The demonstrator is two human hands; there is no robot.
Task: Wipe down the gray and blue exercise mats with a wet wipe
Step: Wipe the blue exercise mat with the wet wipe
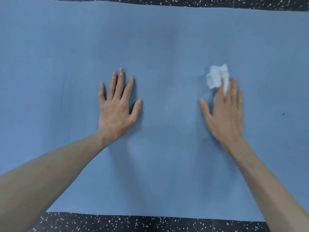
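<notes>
So the person is down over the blue mat (158, 39), which fills pretty much the whole view and lies flat on a black speckled floor (150, 223). Its long axis runs left to right across the frame, with the far edge near the top and the near edge close to the bottom. No gray mat in sight here.

The left hand (117, 111) is planted flat on the mat, fingers spread wide and holding nothing, and it looks like it's there to brace and keep the mat from sliding. The right hand (225, 114) is also flat and open, a bit blurred. There's no real grip on the wipe (217, 76): its fingertips just pin the near part of it against the mat, right of centre, while the rest pokes out ahead of the fingers toward the far edge.

The wipe is a crumpled white wad, soft and light, probably damp, so it'll bunch and roll up if pushed from one corner. Covering more of it with the palm would likely work better. The mat looks like thin, soft foam and should give a bit under pressure, and it might creep on the floor, hence the bracing hand.
</notes>
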